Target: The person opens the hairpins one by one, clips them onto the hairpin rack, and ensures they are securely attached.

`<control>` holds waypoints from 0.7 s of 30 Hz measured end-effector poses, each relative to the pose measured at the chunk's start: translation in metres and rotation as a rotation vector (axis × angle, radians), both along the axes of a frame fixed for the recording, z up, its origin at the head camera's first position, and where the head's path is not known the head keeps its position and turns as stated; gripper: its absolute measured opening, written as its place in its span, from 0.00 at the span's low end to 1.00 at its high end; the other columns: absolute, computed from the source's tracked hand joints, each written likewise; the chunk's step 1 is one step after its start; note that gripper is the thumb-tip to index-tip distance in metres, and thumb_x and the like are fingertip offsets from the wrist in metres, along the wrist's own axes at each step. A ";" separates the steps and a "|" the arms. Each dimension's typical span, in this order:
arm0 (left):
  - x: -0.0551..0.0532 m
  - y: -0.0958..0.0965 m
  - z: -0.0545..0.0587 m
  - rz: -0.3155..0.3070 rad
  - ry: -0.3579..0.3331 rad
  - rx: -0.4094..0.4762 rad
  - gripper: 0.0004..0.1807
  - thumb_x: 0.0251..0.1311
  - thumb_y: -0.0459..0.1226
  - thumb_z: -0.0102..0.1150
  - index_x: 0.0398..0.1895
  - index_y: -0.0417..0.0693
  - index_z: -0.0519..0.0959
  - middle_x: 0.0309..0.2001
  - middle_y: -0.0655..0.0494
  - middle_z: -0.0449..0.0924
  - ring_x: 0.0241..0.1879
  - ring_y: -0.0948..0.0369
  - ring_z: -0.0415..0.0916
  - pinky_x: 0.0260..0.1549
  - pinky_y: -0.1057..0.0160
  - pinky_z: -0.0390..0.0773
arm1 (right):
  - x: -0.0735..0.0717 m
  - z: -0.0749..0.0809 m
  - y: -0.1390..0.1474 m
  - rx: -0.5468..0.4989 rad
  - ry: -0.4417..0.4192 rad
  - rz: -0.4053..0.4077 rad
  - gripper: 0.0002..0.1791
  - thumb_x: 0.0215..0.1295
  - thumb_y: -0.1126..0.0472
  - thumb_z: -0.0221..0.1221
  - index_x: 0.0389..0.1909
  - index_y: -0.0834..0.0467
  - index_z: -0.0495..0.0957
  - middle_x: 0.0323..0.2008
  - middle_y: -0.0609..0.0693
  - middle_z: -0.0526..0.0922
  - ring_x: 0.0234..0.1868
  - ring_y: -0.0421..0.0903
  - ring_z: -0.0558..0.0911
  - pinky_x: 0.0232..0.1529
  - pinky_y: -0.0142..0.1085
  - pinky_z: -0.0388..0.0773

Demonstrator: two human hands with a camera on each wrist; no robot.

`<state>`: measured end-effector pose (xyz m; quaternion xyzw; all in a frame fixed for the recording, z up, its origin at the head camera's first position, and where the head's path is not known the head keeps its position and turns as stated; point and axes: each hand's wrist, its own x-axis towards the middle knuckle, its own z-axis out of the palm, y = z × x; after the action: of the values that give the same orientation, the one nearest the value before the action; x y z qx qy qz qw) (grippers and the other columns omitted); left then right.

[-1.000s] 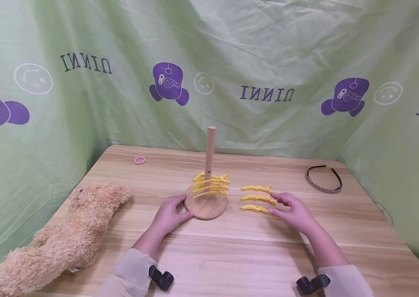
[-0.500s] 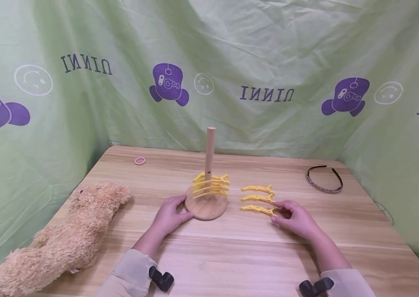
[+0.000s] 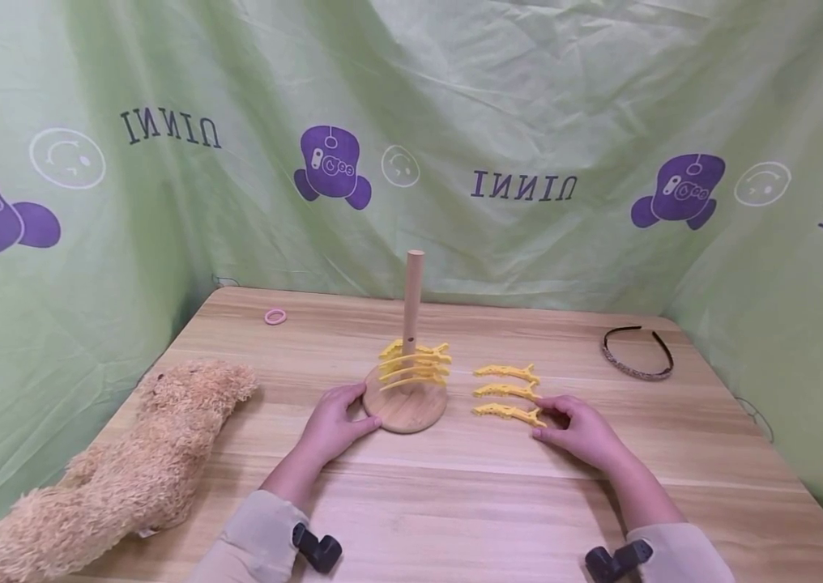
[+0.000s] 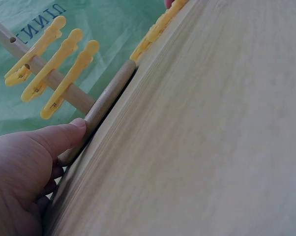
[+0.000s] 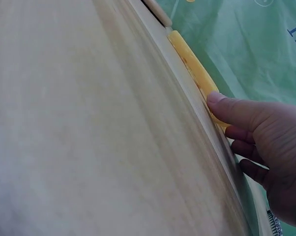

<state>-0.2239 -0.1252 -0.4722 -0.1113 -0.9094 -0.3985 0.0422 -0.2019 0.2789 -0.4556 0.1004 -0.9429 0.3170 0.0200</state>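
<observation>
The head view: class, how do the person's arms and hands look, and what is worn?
The left hand and right hand are bare; no gloves or rings show. Pale beige sleeves stop short of both. Each sleeve carries a small black device near its end; no cable shows on it.

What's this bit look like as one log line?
left hand: grips stand base | right hand: at nearest loose clip | table: three loose clips | post: three clips attached
</observation>
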 end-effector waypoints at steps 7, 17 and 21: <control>0.000 0.000 0.000 0.001 0.000 -0.003 0.35 0.54 0.44 0.71 0.62 0.33 0.73 0.61 0.39 0.76 0.65 0.43 0.68 0.68 0.45 0.65 | -0.001 -0.001 0.000 0.010 0.021 -0.001 0.27 0.56 0.52 0.70 0.53 0.62 0.81 0.52 0.62 0.82 0.56 0.62 0.79 0.61 0.60 0.71; -0.001 0.000 0.000 0.002 0.001 -0.002 0.35 0.54 0.44 0.71 0.62 0.33 0.73 0.61 0.39 0.76 0.65 0.43 0.68 0.68 0.45 0.65 | 0.002 0.010 0.000 -0.008 -0.031 -0.014 0.31 0.55 0.48 0.69 0.56 0.61 0.78 0.56 0.64 0.79 0.58 0.66 0.76 0.61 0.64 0.69; 0.000 0.000 0.000 0.001 0.006 -0.002 0.35 0.53 0.43 0.71 0.62 0.33 0.73 0.61 0.39 0.76 0.65 0.43 0.68 0.68 0.45 0.65 | 0.002 0.020 -0.001 0.002 -0.012 -0.002 0.28 0.58 0.52 0.68 0.57 0.61 0.77 0.55 0.64 0.80 0.55 0.65 0.78 0.57 0.63 0.73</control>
<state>-0.2242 -0.1253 -0.4721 -0.1121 -0.9098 -0.3970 0.0451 -0.2002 0.2777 -0.4357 0.0976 -0.9434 0.3167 0.0145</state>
